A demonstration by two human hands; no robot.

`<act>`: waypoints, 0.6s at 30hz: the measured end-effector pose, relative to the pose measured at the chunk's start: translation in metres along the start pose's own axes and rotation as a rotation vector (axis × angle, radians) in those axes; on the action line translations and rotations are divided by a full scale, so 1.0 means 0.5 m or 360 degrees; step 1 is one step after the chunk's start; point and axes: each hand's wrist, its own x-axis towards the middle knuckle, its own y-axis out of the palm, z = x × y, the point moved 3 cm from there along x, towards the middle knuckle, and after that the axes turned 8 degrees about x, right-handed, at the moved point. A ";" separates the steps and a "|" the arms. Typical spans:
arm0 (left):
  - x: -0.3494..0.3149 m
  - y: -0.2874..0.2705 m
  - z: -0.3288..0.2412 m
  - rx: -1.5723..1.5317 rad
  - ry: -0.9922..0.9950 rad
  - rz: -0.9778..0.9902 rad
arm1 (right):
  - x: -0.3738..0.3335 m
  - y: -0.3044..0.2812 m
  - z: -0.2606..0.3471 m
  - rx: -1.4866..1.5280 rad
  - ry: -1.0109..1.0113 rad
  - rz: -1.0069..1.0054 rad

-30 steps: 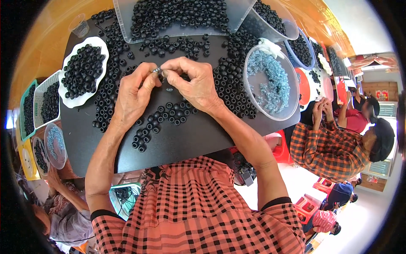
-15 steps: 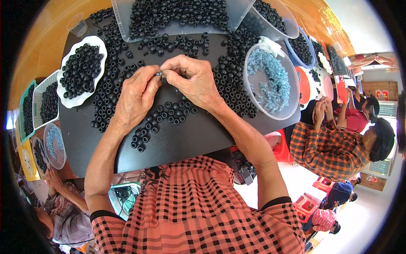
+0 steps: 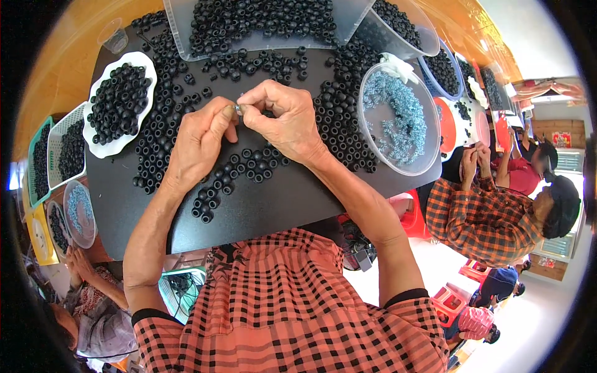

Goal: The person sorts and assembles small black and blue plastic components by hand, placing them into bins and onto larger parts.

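Observation:
Above the middle of the dark table, my left hand (image 3: 200,133) and my right hand (image 3: 285,119) meet at their fingertips. Between them shows a small shiny bluish clear piece (image 3: 237,109), partly covered by the fingers. Both thumbs and index fingers pinch together around it; its exact shape is too small to make out. Just below my hands lies a loose group of black round beads (image 3: 258,166) with wide holes. To the right, a round clear plastic tub (image 3: 415,166) holds many small light-blue translucent pieces (image 3: 407,115).
More black beads spread on both sides of the dark tabletop (image 3: 280,208). A white scalloped plate (image 3: 151,87) of beads sits at left, a large clear bin (image 3: 180,37) at the back. Baskets (image 3: 56,140) stand far left. Other people (image 3: 491,224) sit at right and lower left.
My left fingers have shifted slightly and curled around the fingertips' meeting point. The small bluish piece now shows more plainly between my hands. The beads and containers stay put.

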 end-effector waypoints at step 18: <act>0.000 -0.003 -0.022 0.0287 0.0245 -0.0159 | -0.001 0.005 0.006 0.0130 0.0146 -0.0021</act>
